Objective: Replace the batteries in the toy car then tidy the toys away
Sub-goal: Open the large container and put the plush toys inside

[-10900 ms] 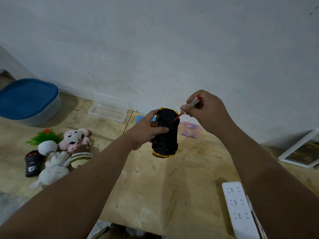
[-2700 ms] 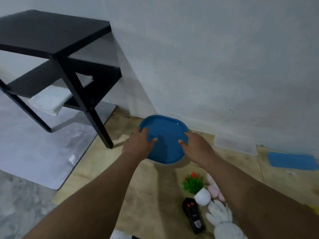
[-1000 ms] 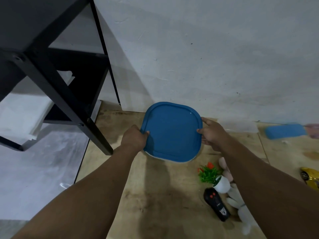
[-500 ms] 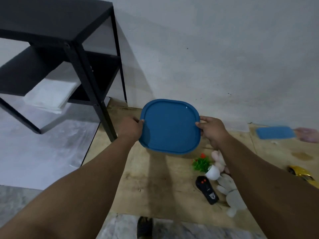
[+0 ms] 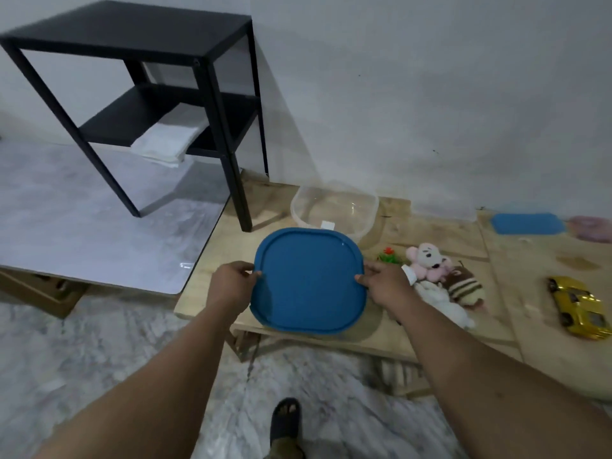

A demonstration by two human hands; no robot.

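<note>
Gripping blue lid (image 5: 309,281) w/ both hands

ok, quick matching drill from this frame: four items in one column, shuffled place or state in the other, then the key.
Items
1. blue lid
2. clear tub
3. yellow toy car
4. white folded cloth

Places or states
A. on the lower shelf of the black side table
B. open and empty, on the plywood by the wall
C. held at its edges by the left hand and right hand
D. alone on the plywood at far right, on its wheels

Pairs: 1-C, 2-B, 3-D, 4-A
</note>
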